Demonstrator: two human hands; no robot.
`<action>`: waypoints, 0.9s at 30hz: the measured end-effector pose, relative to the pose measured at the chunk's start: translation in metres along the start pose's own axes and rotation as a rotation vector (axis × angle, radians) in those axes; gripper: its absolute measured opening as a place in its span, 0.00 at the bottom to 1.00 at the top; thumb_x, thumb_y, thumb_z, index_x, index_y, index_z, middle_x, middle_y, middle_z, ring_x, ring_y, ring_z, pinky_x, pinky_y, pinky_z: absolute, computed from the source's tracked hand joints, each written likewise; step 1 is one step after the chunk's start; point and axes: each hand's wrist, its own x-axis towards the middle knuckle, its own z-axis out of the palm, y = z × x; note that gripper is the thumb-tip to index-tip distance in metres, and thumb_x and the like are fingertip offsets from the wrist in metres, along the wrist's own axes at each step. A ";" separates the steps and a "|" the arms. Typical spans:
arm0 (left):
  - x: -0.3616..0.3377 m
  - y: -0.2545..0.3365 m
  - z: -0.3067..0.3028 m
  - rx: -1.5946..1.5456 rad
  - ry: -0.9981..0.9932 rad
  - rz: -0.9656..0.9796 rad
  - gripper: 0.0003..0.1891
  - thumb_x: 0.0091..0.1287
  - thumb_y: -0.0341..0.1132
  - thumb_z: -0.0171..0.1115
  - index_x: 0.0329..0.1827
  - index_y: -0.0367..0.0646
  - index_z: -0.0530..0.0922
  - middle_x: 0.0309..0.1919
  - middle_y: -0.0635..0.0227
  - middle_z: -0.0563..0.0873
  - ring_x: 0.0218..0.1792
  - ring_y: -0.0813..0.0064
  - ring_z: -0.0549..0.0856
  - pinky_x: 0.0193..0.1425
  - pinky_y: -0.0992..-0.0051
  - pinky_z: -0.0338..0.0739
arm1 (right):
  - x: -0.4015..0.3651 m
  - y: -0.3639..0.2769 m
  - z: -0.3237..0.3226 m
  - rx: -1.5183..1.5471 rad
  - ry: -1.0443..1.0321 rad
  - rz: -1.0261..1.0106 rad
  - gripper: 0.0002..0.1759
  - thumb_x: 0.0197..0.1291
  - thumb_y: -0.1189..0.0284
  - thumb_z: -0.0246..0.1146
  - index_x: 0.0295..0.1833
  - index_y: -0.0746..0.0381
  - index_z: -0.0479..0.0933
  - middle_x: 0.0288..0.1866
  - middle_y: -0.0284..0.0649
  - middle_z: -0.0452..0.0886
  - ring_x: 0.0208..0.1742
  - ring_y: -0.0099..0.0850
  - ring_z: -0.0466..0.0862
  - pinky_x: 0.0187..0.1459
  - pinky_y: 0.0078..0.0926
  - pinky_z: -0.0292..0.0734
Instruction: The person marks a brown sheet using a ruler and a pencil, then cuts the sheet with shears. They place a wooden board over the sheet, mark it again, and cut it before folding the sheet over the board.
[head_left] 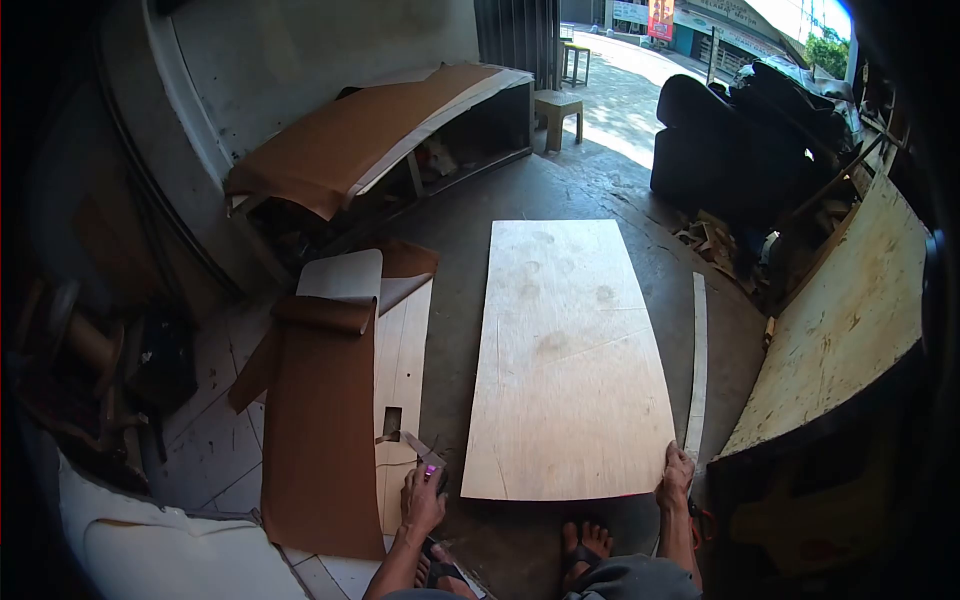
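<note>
A pale plywood panel (565, 360) spans the middle of the view, its far end narrower than its near end. My right hand (676, 472) is closed on the panel's near right corner. Low at the left, my left hand (422, 503) is closed around a small dark tool with a purple spot (431, 471); I cannot tell its kind. A thin greyish strip reaches from that tool over a light board (400, 350) with a rectangular cutout. Brown sheet material (320, 430) lies along the board's left side. Red handles (706, 523) show just behind my right wrist.
A long narrow strip (698, 350) lies right of the panel. Farther right leans a stained board (840, 310). A frame with a brown cover (380, 125) stands back left, near a stool (558, 112). Dark upholstered pieces (740, 150) and wood scraps (715, 240) are back right.
</note>
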 end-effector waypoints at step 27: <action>0.300 -0.072 -0.229 -1.204 0.129 -0.382 0.16 0.73 0.50 0.61 0.51 0.48 0.77 0.39 0.70 0.83 0.38 0.74 0.84 0.40 0.70 0.81 | -0.012 0.004 0.045 -0.628 -0.099 0.024 0.22 0.66 0.69 0.60 0.62 0.71 0.75 0.51 0.52 0.84 0.35 0.33 0.88 0.31 0.27 0.81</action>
